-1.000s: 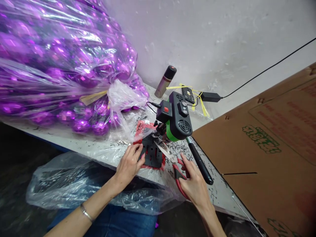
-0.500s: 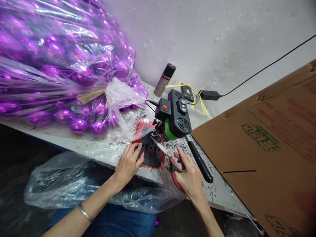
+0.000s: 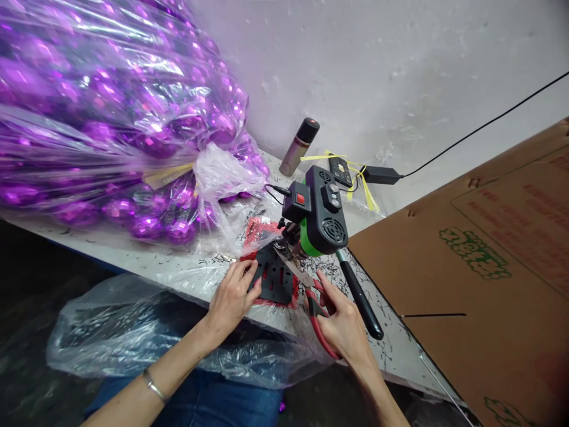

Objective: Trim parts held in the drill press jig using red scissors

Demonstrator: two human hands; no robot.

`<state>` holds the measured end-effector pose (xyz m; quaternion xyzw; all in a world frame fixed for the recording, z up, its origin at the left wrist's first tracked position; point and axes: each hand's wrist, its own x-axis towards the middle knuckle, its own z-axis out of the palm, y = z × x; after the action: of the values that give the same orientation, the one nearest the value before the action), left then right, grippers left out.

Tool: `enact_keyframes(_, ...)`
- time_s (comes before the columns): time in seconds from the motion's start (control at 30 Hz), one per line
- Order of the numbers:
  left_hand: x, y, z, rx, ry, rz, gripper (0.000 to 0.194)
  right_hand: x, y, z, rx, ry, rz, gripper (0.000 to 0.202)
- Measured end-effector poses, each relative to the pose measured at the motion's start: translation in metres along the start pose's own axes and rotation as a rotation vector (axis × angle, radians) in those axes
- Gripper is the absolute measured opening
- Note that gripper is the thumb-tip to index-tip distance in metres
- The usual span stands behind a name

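Note:
My right hand (image 3: 345, 320) is wrapped round the red-and-black handles of a pair of scissors (image 3: 303, 276). Their blades point up and left, over a black slotted plate (image 3: 273, 283) and toward the underside of a small benchtop machine (image 3: 326, 207). On the plate's left side, my left hand (image 3: 231, 299) rests with bent fingers and the thumb a little apart; nothing is clearly visible between them. The machine has a black and green head, a red switch and a black lever handle (image 3: 362, 296). Red material (image 3: 255, 228) lies under the plate.
Clear plastic bags of shiny purple balls (image 3: 120, 118) fill the left. A capped bottle (image 3: 300, 145), yellow ties (image 3: 367, 193) and a black power adapter (image 3: 380, 174) lie by the wall. A cardboard box (image 3: 489, 267) stands right. Black scraps litter the white table (image 3: 173, 270).
The whole view has shifted slightly down and right. Both hands keep nearly the same positions by the plate, and the scissors stay in my right hand.

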<state>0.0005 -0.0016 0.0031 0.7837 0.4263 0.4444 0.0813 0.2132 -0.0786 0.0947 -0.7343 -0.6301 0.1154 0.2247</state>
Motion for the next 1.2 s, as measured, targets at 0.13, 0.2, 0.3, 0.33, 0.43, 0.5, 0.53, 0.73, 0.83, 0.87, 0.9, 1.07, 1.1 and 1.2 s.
enact_keyframes(0.13, 0.0, 0.0, 0.0, 0.001, -0.006, 0.002, 0.029, 0.002, -0.001, -0.008, -0.002, -0.085, 0.048, 0.067)
enact_keyframes(0.2, 0.0, 0.0, 0.0, 0.003, -0.008, 0.005, 0.029, 0.002, -0.003, -0.012, 0.005, -0.096, 0.052, 0.066)
enact_keyframes(0.3, -0.001, 0.001, 0.0, 0.0, -0.008, -0.004, 0.03, 0.002, -0.006, -0.016, -0.026, -0.093, 0.027, 0.065)
enact_keyframes(0.33, -0.001, 0.001, 0.001, -0.001, -0.008, -0.011, 0.03, 0.001, -0.007, -0.016, -0.059, -0.083, 0.022, 0.065)
enact_keyframes(0.43, -0.002, 0.002, 0.002, 0.001, -0.007, -0.033, 0.03, 0.0, -0.008, -0.013, -0.17, 0.007, 0.007, 0.066)
enact_keyframes(0.5, -0.002, 0.002, 0.002, -0.002, -0.01, -0.031, 0.03, -0.001, -0.01, -0.009, -0.217, 0.098, -0.036, 0.066)
enact_keyframes(0.53, -0.002, 0.002, 0.002, -0.007, -0.014, -0.026, 0.03, -0.001, -0.011, -0.006, -0.23, 0.134, -0.06, 0.066)
enact_keyframes(0.73, 0.0, 0.0, 0.001, -0.004, -0.009, -0.002, 0.03, -0.002, -0.017, 0.004, -0.212, 0.169, -0.036, 0.071)
enact_keyframes(0.83, 0.001, -0.001, 0.0, 0.007, -0.006, 0.018, 0.03, -0.005, -0.012, 0.003, -0.119, 0.123, 0.03, 0.073)
enact_keyframes(0.87, 0.001, -0.001, 0.0, 0.009, -0.004, 0.024, 0.029, -0.006, -0.009, 0.002, -0.087, 0.108, 0.053, 0.072)
enact_keyframes(0.9, 0.001, -0.001, 0.0, 0.012, -0.003, 0.028, 0.029, -0.007, -0.005, 0.0, -0.06, 0.092, 0.074, 0.07)
enact_keyframes(1.07, 0.001, -0.001, -0.002, 0.017, -0.004, 0.027, 0.028, -0.006, 0.0, -0.005, 0.002, 0.04, 0.101, 0.066)
enact_keyframes(1.1, 0.001, -0.001, -0.002, 0.015, -0.007, 0.027, 0.029, -0.004, -0.003, -0.004, 0.015, 0.041, 0.102, 0.067)
enact_keyframes(1.2, 0.001, -0.001, -0.003, 0.0, -0.013, 0.027, 0.029, 0.0, -0.012, -0.002, 0.066, 0.055, 0.111, 0.069)
